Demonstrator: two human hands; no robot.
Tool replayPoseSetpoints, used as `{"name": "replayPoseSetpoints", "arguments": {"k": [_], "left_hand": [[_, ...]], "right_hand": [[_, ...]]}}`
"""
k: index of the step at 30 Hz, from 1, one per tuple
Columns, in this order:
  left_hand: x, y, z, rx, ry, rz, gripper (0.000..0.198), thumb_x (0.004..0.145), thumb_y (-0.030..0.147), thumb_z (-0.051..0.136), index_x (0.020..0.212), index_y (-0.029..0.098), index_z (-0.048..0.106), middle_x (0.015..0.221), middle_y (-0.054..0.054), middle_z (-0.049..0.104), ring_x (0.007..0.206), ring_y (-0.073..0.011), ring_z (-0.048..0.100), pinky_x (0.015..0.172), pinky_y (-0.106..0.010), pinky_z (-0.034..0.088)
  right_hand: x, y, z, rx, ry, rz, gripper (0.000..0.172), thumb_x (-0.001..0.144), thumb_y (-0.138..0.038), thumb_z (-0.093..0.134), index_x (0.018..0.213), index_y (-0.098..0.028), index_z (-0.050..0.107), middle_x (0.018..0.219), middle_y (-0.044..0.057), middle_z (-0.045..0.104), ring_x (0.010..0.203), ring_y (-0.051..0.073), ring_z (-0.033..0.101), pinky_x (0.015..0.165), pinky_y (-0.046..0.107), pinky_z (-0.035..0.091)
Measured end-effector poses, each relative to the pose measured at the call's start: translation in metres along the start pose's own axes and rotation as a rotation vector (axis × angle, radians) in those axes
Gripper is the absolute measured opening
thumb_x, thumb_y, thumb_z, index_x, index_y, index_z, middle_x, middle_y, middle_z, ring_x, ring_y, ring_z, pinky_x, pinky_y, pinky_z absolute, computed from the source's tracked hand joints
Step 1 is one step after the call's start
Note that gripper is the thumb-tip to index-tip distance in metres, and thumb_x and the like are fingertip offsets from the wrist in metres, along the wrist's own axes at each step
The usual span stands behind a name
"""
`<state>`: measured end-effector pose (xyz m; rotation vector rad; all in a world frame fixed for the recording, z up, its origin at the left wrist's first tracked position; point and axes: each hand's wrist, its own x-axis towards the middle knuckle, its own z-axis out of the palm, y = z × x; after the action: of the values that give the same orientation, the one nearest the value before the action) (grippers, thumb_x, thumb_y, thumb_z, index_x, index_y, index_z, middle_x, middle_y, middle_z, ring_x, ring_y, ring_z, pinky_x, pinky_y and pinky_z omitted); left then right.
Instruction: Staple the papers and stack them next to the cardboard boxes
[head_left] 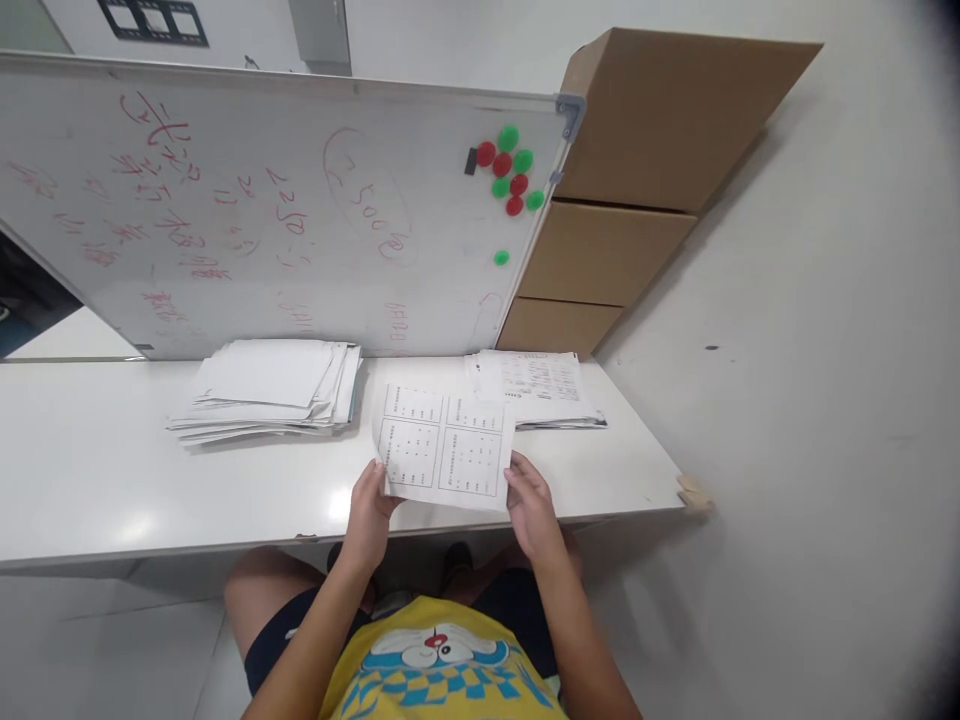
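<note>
Head view: pinching sheet (446, 450) at lower corners with left hand (367, 515) and right hand (532, 505) over desk (112, 470) edge; risks curling, creasing or slipping loose from so thin a grip.

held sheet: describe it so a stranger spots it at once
On the white desk below the whiteboard lie a left pile and a right pile of paper. The sheet is between them at the near edge, held by the left hand and right hand. Only it is a single page showing four boxed grids.

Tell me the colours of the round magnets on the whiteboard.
The magnets are red and green, seen best in the head view.
</note>
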<state>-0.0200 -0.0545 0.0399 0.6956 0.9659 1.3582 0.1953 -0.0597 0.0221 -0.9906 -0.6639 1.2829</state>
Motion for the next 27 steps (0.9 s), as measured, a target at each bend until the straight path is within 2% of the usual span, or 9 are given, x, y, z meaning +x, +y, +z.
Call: {"name": "replayPoseSetpoints", "arguments": {"k": [3,8,13,16,20,22,25,27], "left_hand": [[0.007,0.004,-0.009,0.05,-0.135,-0.079,0.05,0.077,0.056,0.059,0.11,0.019,0.064,0.119,-0.01,0.063,0.109,-0.0291,0.058,0.075,-0.037,0.057],[0.018,0.005,-0.01,0.358,-0.133,-0.134,0.047,0.071,0.052,0.067,0.097,0.013,0.068,0.104,-0.011,0.067,0.096,-0.0263,0.06,0.075,-0.04,0.058],[0.019,-0.011,-0.006,0.551,-0.164,-0.036,0.041,0.072,0.055,0.064,0.086,0.016,0.07,0.085,-0.005,0.067,0.084,-0.0227,0.061,0.073,-0.035,0.055],[0.017,-0.024,-0.008,0.588,-0.117,0.04,0.037,0.073,0.053,0.065,0.077,0.016,0.068,0.075,-0.003,0.065,0.077,-0.0194,0.06,0.07,-0.031,0.052],[0.013,-0.032,-0.012,0.648,-0.083,0.089,0.037,0.072,0.051,0.068,0.061,0.017,0.056,0.058,0.002,0.054,0.062,-0.0139,0.054,0.061,-0.025,0.045],[0.012,-0.032,-0.011,0.632,-0.127,0.082,0.036,0.071,0.051,0.069,0.066,0.017,0.059,0.062,0.001,0.058,0.066,-0.0153,0.057,0.063,-0.026,0.046],[0.012,-0.033,-0.009,0.581,-0.253,0.081,0.039,0.076,0.051,0.064,0.095,0.017,0.067,0.089,-0.006,0.068,0.09,-0.0223,0.063,0.08,-0.033,0.049],[0.013,-0.037,-0.007,0.597,-0.294,0.114,0.044,0.081,0.051,0.06,0.109,0.018,0.066,0.104,-0.01,0.068,0.104,-0.0253,0.06,0.089,-0.037,0.047]], "right_hand": [[0.005,0.0,-0.013,-0.044,0.108,-0.026,0.032,0.066,-0.034,0.076,0.095,-0.023,0.069,0.102,0.004,0.073,0.101,0.025,0.065,0.089,0.036,0.05],[0.004,-0.004,-0.029,-0.125,0.13,-0.038,0.036,0.068,-0.037,0.074,0.101,-0.023,0.069,0.104,0.005,0.073,0.102,0.026,0.065,0.088,0.037,0.051],[0.006,0.006,-0.046,-0.178,0.11,-0.039,0.043,0.072,-0.043,0.072,0.109,-0.02,0.067,0.111,0.009,0.071,0.107,0.029,0.063,0.091,0.043,0.05],[0.011,0.017,-0.06,-0.244,0.178,-0.088,0.038,0.069,-0.043,0.075,0.097,-0.018,0.071,0.103,0.009,0.074,0.104,0.029,0.064,0.095,0.046,0.047],[0.015,0.02,-0.079,-0.291,0.219,-0.112,0.034,0.067,-0.045,0.076,0.085,-0.016,0.073,0.092,0.008,0.076,0.1,0.03,0.065,0.096,0.048,0.046],[0.015,0.018,-0.086,-0.299,0.185,-0.1,0.035,0.068,-0.045,0.076,0.087,-0.017,0.074,0.093,0.008,0.076,0.101,0.03,0.065,0.097,0.048,0.045],[0.014,0.015,-0.09,-0.327,0.118,-0.074,0.035,0.068,-0.046,0.075,0.089,-0.018,0.073,0.093,0.008,0.076,0.101,0.029,0.065,0.095,0.046,0.046],[0.013,0.018,-0.088,-0.335,0.104,-0.08,0.036,0.065,-0.046,0.076,0.089,-0.019,0.072,0.091,0.007,0.075,0.096,0.028,0.065,0.091,0.044,0.048]]}}
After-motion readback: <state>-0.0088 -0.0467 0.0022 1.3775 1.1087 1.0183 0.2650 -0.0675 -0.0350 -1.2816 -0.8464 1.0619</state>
